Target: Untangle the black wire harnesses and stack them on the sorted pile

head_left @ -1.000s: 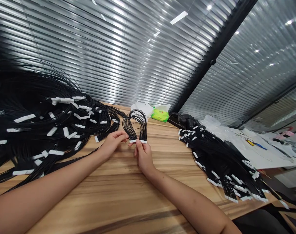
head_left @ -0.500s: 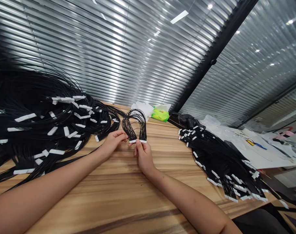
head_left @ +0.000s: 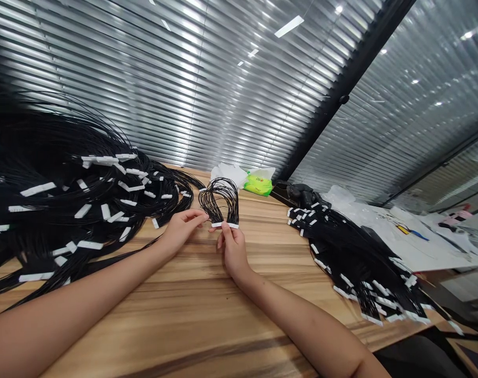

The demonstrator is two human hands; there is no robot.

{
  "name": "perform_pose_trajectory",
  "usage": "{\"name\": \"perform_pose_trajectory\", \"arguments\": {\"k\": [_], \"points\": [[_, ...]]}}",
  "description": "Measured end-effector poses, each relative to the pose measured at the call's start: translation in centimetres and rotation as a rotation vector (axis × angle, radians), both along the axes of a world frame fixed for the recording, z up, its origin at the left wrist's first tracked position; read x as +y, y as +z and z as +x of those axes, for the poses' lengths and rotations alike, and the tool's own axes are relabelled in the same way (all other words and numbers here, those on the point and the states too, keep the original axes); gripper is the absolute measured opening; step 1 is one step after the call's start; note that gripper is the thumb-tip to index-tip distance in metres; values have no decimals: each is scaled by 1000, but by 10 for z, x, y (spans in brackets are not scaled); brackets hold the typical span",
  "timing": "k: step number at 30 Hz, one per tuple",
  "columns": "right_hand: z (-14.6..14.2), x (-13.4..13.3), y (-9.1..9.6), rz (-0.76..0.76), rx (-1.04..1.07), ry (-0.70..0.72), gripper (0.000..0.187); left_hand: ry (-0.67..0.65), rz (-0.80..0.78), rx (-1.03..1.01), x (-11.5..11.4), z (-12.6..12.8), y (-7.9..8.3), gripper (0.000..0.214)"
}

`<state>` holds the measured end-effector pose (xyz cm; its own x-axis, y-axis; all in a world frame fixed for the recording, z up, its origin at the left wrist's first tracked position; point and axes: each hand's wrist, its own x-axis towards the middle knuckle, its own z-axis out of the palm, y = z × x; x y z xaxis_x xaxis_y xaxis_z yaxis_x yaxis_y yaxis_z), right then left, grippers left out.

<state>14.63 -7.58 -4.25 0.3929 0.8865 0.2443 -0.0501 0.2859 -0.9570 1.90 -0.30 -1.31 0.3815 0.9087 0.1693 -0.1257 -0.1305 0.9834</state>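
Observation:
A looped black wire harness (head_left: 231, 202) stands upright before me, its wires arching over between two white connectors set side by side. My right hand (head_left: 234, 247) pinches the harness where the connectors (head_left: 231, 226) meet, thumb on the near face. At the loop's left side is my left hand (head_left: 184, 227), thumb and fingers pressed together with the tips by the wires. Whether a single wire lies in that pinch is too small to make out.
Black wire harnesses (head_left: 105, 197) with white connectors are heaped at the left. Another pile of harnesses (head_left: 349, 257) lies at the right. Behind the loop are a green tissue pack (head_left: 258, 185) and white paper (head_left: 224, 172). Blue-and-yellow pliers (head_left: 412, 232) rest on a white table (head_left: 420, 260).
The harness has shifted very slightly to the right and tilted a little in my right hand. My left fingertips have moved slightly right, staying beside its left wires.

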Motion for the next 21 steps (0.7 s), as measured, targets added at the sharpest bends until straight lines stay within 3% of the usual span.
{"name": "perform_pose_trajectory", "arguments": {"k": [10,17,21], "points": [[-2,-2,2,-3,17,17,36,-20,-47,-119,1,0,0,11],[-1,1,7,-14,96,-24,39,-138,-410,-545,7,-4,5,15],[-2,0,10,-18,137,-18,37,-40,-368,-479,9,-3,1,22]]}}
